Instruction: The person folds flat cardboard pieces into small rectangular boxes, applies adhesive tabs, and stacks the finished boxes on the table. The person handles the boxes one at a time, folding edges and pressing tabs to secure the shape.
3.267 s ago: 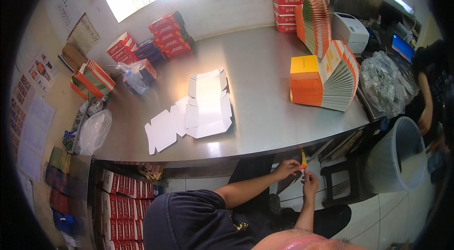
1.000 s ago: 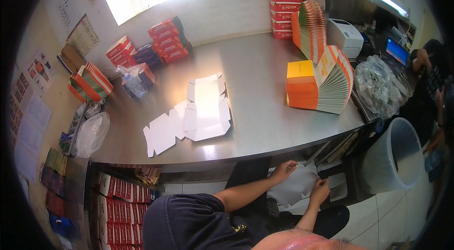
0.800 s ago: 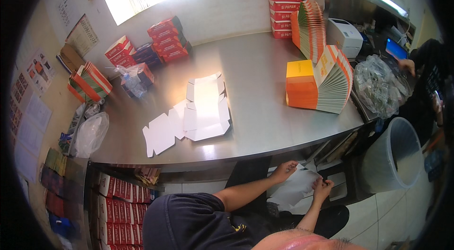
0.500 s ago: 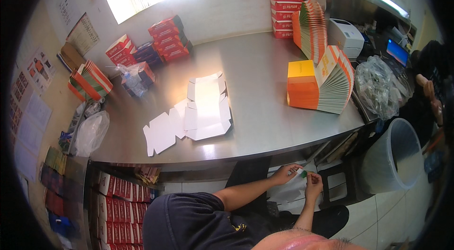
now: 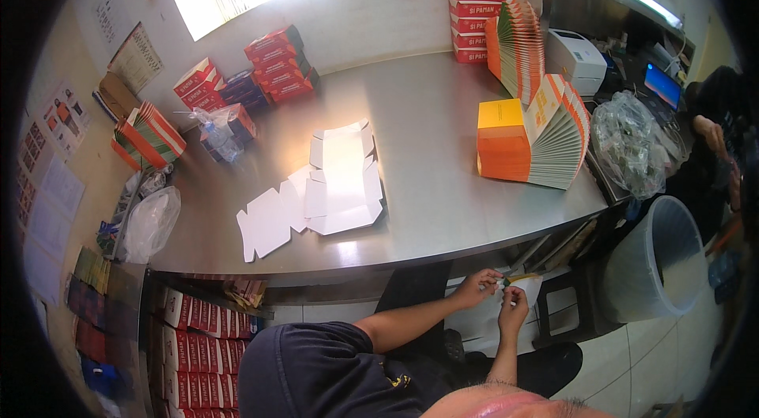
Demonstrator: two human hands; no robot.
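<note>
Below the table's front edge, my left hand [image 5: 476, 289] and my right hand [image 5: 514, 306] are close together with bent fingers. Both pinch the edge of a small white piece of carton [image 5: 530, 287], with green near the fingertips and an orange-yellow strip. Much of this piece is hidden by my fingers, so its full shape is unclear. Above them on the steel table [image 5: 427, 181] lie flat, unfolded white carton blanks [image 5: 341, 195], plain side up, partly overlapping.
Fanned orange box blanks [image 5: 506, 153] lie at the table's right, near a plastic bag [image 5: 628, 145] and a white printer [image 5: 577, 62]. Red boxes [image 5: 474, 3] are stacked behind. A translucent bin [image 5: 656, 260] and a dark stool [image 5: 573, 311] stand at right; another person's hand [image 5: 711, 137] shows.
My right hand has shifted slightly left and closer to my left hand. The carton piece has turned, so its orange-yellow strip and a white face now show beyond my fingers.
</note>
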